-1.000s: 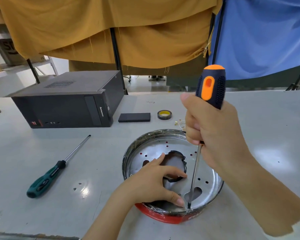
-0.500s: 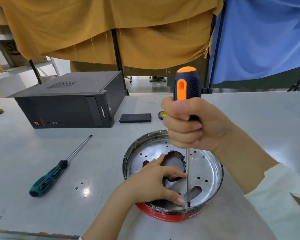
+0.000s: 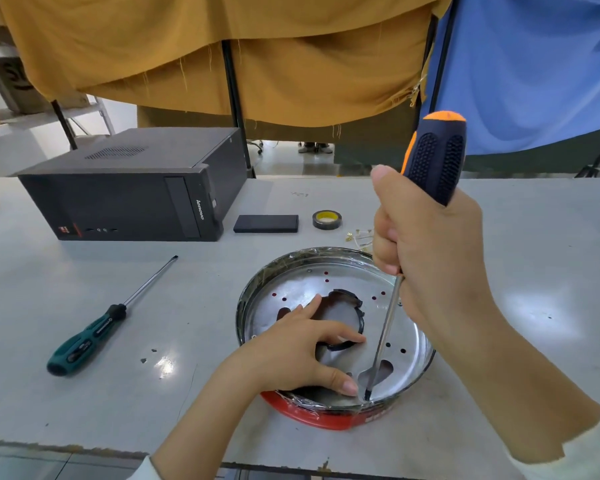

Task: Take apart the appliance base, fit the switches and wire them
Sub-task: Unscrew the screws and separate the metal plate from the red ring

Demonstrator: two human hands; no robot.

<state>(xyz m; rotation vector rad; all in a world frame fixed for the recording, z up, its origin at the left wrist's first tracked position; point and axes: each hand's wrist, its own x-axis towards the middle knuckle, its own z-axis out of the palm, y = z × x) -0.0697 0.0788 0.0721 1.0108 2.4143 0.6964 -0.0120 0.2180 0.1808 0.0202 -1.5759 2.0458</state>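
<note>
At the near rim of the appliance base [image 3: 329, 271], on the table edge before you, your right hand [image 3: 426, 258] grips the orange-black screwdriver [image 3: 433, 161], tip down; your left hand [image 3: 291, 355] presses spread fingers on the plate. You're likely unscrewing: keep the tip seated and square
</note>
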